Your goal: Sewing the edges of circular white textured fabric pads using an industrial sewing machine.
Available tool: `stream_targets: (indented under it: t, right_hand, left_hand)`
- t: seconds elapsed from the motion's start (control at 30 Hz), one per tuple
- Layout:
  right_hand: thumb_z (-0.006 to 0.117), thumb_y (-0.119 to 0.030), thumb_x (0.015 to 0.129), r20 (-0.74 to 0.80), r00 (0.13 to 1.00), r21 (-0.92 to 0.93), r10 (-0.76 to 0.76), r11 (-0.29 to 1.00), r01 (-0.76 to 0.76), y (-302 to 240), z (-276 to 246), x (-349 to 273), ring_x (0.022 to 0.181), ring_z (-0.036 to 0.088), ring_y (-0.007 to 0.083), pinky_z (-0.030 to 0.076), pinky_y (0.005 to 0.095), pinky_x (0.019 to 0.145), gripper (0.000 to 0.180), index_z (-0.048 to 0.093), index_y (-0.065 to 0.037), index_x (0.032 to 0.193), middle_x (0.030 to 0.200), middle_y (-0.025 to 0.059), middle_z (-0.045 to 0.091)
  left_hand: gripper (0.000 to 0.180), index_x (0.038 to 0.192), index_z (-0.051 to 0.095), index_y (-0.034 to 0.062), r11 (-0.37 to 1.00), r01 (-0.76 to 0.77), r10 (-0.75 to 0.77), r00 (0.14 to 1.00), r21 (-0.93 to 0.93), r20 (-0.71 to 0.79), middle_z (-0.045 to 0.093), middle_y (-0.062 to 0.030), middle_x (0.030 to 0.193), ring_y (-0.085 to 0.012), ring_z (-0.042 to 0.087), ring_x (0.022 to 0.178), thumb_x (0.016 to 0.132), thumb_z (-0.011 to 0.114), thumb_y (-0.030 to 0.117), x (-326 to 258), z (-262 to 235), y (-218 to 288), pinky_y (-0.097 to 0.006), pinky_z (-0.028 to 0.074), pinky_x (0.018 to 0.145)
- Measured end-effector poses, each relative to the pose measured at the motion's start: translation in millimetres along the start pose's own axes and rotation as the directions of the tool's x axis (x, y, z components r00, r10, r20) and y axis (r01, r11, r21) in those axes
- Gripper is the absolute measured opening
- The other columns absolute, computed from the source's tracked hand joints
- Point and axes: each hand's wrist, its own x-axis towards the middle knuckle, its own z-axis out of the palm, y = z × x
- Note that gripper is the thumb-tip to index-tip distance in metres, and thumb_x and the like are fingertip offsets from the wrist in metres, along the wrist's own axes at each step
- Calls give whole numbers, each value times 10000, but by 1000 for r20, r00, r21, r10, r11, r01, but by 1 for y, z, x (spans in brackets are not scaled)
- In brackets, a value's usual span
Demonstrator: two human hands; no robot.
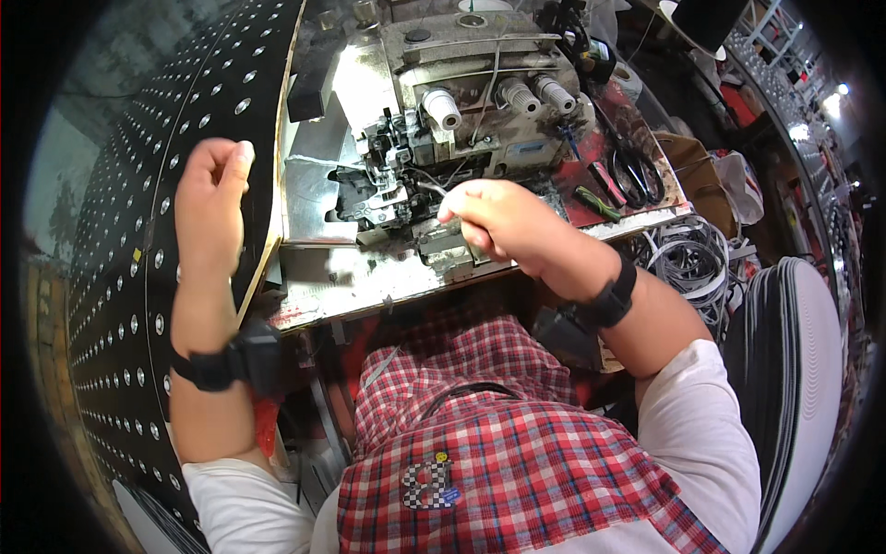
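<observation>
Pinching thread, right hand (503, 222) crowds the sewing machine (452, 120); left hand (210, 205) free.

Sewing workshop: overlock machine (461, 120), scissors (632, 166), fabric stacks (794, 360).

Bright light falls on the sewing machine (461, 111) just above the right hand (503, 222), glaring off its metal plate. Beyond both hands the rim darkens, bends and blurs.
</observation>
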Motion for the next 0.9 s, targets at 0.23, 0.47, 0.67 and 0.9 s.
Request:
stream_targets:
  t: [0.23, 0.47, 0.67, 0.9]
  right_hand:
    - [492, -185, 835, 51, 996, 128, 77, 988, -83, 10, -12, 32, 368, 274, 42, 164, 208, 335, 153, 563, -52, 862, 512, -24, 417]
    - [459, -187, 877, 66, 992, 141, 111, 983, -119, 10, -12, 41, 359, 243, 23, 171, 177, 323, 171, 556, -46, 881, 496, -37, 386]
    - [459, -188, 879, 65, 993, 157, 100, 982, -109, 9, -11, 40, 357, 238, 21, 166, 176, 323, 172, 557, -47, 872, 486, -38, 379]
    - [461, -189, 879, 62, 991, 162, 115, 979, -124, 9, -12, 40, 349, 230, 19, 151, 181, 320, 170, 554, -46, 875, 483, -41, 377]
  left_hand:
    - [132, 874, 557, 69, 903, 258, -268, 963, -345, 18, 541, 26, 734, -1, 343, 516, 842, 555, 197, 32, -4, -68, -144, 263, 449]
    - [146, 913, 569, 66, 910, 250, -242, 968, -332, 66, 547, 33, 750, 5, 359, 532, 842, 553, 193, 32, -4, -78, -135, 260, 461]
    - [144, 916, 567, 68, 901, 264, -251, 964, -344, 84, 549, 32, 753, 5, 368, 540, 848, 544, 193, 31, -4, -75, -135, 278, 465]
    - [133, 909, 565, 70, 900, 273, -256, 962, -339, 95, 550, 31, 753, 4, 368, 539, 848, 543, 187, 31, -5, -74, -136, 280, 463]
